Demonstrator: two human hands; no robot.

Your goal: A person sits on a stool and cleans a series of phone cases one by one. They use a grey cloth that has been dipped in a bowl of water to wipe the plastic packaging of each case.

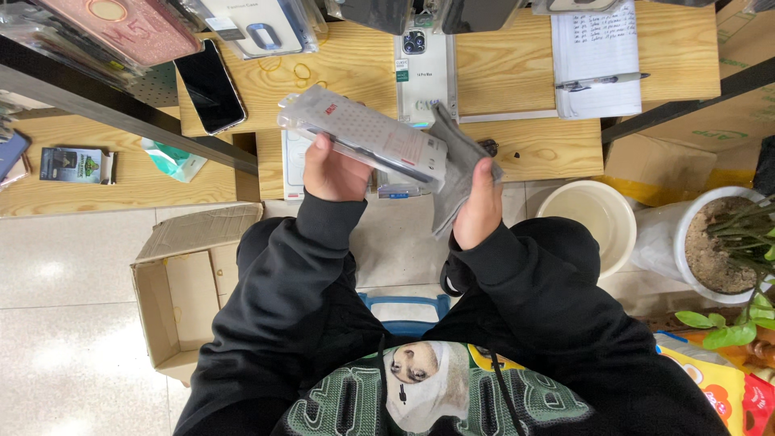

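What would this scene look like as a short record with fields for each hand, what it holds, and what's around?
left hand: grips the clear plastic phone-case package from below
right hand: holds a grey cloth against the package's end
surface: light wooden table
on table: black smartphone, white notebook with pen
floor left: open brown cardboard box
floor right: cream plastic bucket, white plant pot

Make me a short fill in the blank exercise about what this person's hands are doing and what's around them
1. The left hand holds a packaged phone case, and the right hand holds a grey ____.
2. An open ____ box sits on the floor at the person's left.
3. A pen lies on the white ____ on the wooden desk.

Missing words: cloth; cardboard; notebook
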